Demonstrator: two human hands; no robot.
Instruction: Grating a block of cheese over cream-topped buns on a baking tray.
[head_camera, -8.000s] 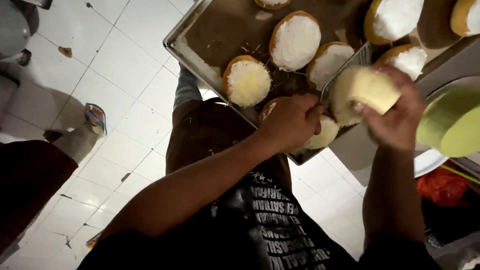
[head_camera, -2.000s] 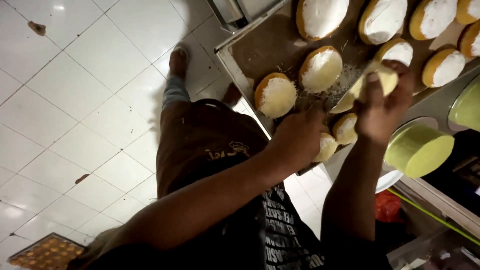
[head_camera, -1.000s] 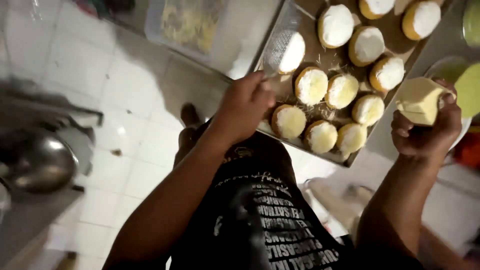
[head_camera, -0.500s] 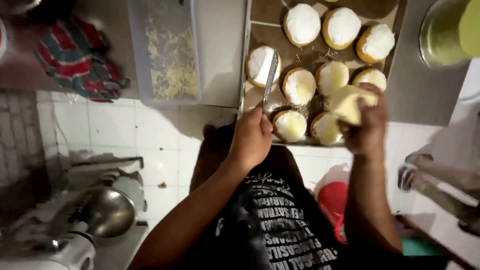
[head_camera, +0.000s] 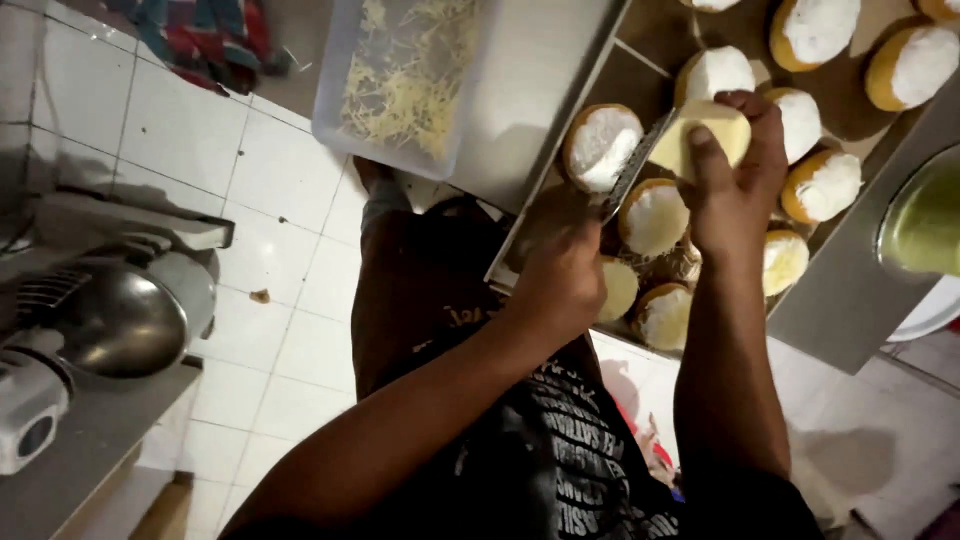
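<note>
My left hand (head_camera: 565, 285) grips the grater (head_camera: 632, 170); my right hand (head_camera: 735, 185) clamps the cheese (head_camera: 712, 132) against it above the tray (head_camera: 560, 170). Most buns (head_camera: 602, 145) look frosted; I judge cheese topping mostly remains.

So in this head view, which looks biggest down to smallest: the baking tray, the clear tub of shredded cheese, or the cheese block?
1. Baking tray
2. Clear tub of shredded cheese
3. Cheese block, held in the right hand
</note>
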